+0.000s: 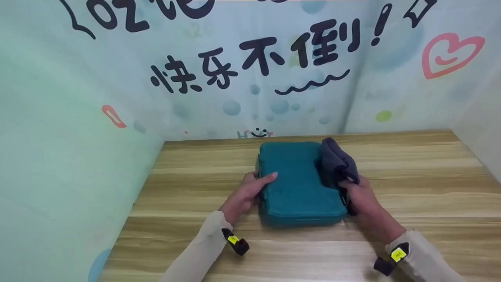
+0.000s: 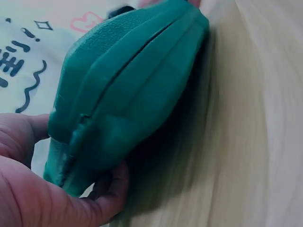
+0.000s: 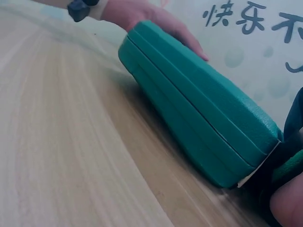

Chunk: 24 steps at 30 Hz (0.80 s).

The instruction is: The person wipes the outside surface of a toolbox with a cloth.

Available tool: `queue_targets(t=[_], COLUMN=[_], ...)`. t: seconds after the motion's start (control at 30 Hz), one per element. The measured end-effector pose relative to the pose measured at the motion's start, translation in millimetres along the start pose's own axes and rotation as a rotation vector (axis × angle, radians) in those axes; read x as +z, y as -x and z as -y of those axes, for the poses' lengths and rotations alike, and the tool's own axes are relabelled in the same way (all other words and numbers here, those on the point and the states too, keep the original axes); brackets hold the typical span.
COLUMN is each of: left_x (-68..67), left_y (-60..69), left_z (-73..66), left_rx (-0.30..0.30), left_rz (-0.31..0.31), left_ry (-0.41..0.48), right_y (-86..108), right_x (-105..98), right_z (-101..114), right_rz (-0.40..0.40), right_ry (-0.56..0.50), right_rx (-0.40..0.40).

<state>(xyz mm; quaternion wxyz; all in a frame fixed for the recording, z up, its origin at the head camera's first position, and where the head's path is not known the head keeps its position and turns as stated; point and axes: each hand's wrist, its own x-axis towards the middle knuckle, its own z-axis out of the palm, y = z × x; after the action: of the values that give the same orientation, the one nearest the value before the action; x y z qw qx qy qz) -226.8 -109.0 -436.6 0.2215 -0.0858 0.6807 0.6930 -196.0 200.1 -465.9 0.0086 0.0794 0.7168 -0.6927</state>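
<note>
A teal hard case with a rounded outline and a notched right side is between the two hands, just over the wooden table. My left hand grips its left edge, thumb on the lid and fingers underneath, as the left wrist view shows on the case. At the notch, my right hand holds a bunched dark cloth against the case's right side. Whether those fingers also grip the case is hidden. A seam runs along the case's side in the right wrist view, and the lid is closed.
The wood-grain table reaches back to a printed cloth backdrop with dark lettering. Pale walls stand at left and right. Each wrist wears a black strap with a yellow label.
</note>
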Motion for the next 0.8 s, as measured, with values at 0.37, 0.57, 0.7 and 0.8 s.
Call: queue_targets(t=[0.37,0.57,0.7,0.8], left_x=[8.9,17.2,22.7,25.6], left_y=[2.2,5.5,7.4,8.0], left_z=[10.6,0.0,-3.7,-2.2], left_rx=[0.075,0.093,0.089,0.102], left_rz=[-0.001,0.009,-0.013,-0.029], left_ry=[0.115,0.058,0.05,0.107], right_y=[-1.0,-2.0,-2.1,-4.0], right_x=[-14,-16,-19,-22], right_z=[2,3,1,0], right_rz=[0.056,0.05,0.063,0.07], right_ry=[-0.275,-0.258,-0.271,-0.338], right_rx=[0.2,0.186,0.205,0.22])
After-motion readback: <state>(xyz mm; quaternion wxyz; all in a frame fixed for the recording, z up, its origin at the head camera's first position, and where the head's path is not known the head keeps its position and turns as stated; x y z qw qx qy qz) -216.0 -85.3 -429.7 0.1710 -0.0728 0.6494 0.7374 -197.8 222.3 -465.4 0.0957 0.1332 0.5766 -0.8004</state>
